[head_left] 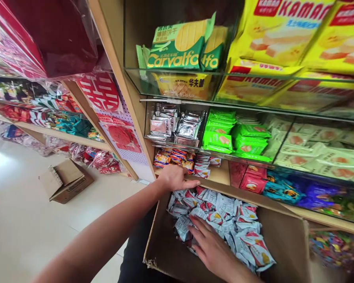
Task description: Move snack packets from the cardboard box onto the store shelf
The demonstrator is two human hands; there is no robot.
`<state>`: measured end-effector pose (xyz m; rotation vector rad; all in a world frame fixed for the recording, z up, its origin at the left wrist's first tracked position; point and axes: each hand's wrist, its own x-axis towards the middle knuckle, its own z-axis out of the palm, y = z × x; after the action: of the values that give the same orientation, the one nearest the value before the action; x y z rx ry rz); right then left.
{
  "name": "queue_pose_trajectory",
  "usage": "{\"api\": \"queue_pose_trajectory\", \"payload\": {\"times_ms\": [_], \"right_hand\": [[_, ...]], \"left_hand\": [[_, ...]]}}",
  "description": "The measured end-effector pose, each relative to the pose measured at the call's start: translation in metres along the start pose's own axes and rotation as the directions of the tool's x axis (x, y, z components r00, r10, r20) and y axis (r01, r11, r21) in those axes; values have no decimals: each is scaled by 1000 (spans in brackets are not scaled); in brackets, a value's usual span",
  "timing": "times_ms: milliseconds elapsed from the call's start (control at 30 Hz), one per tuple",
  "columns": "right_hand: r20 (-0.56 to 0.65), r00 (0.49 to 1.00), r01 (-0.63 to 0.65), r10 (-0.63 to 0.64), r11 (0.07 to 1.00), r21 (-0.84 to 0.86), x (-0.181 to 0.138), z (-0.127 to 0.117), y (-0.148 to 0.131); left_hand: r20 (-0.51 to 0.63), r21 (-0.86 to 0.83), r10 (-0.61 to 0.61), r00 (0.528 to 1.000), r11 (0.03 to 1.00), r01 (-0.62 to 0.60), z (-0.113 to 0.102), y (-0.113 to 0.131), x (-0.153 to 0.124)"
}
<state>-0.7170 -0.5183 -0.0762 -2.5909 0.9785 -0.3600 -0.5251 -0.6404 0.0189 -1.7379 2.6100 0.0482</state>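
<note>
An open cardboard box (286, 243) sits in front of me, holding several small white-and-red snack packets (224, 214). My left hand (175, 177) grips the box's far left rim, fingers curled over the edge. My right hand (214, 245) lies flat inside the box on the packets, fingers stretched toward the left. Just behind my left hand, a shelf compartment (221, 175) holds a few matching white-and-red packets (205, 165) beside orange-and-blue ones (174, 157).
Glass-fronted bins above hold silver packets (174, 125), green packets (233, 135) and pale ones (321, 151). Green Carvalfo bags (179, 45) and yellow bags (283, 27) fill the top shelf. A smaller cardboard box (65, 181) lies on the tiled floor at left, by more shelves.
</note>
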Motion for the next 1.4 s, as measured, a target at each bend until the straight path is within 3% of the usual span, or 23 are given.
{"api": "queue_pose_trajectory", "payload": {"times_ms": [100,200,367,467,567,633,700,767,800,900,933,1000,1133,1267,1400], "right_hand": [[76,983,-159,168,980,-116,13,56,6],[21,966,-248,257,948,-201,22,76,9],[-103,930,-367,353,905,-217,24,69,16],[-157,911,-396,381,915,-80,23,60,29],[-247,861,-413,444,895,169,18,41,31],[-275,762,-402,587,761,510,11,20,24],[-178,639,-275,748,438,856,3,-5,10],[-64,575,-81,816,135,988,-3,-30,-6],[-43,566,19,824,40,999,-4,-41,-13],[-24,557,186,830,-97,978,-3,-61,-26],[-5,549,187,836,-117,975,-2,-64,-27],[37,544,133,838,-130,983,0,-65,-27],[49,567,-2,822,-58,998,1,-62,-18],[-68,475,-36,877,96,995,2,-55,-14],[-122,421,-28,899,147,989,3,-44,-16]], "left_hand": [[3,4,-4,1000,1000,4,0,1,-3],[-23,-8,-6,1000,1000,6,2,2,-6],[-54,-39,-21,998,999,18,5,1,-5],[-96,-85,-14,995,996,6,2,-1,-4],[-290,-184,96,952,971,-154,-2,3,-15],[-451,-287,152,879,908,-304,1,14,-32],[-514,-461,104,851,804,-376,10,34,-54],[-408,-716,-16,913,626,-309,21,60,-74],[-303,-841,-65,951,487,-235,27,74,-83],[18,-998,-135,991,51,26,37,105,-93],[78,-997,-157,985,-27,74,38,111,-93],[104,-994,-214,971,-53,95,38,114,-89],[-17,-990,-225,974,138,15,34,108,-85],[-82,-975,-229,970,221,-31,36,110,-88],[-111,-964,-272,956,262,-38,40,116,-91]]}}
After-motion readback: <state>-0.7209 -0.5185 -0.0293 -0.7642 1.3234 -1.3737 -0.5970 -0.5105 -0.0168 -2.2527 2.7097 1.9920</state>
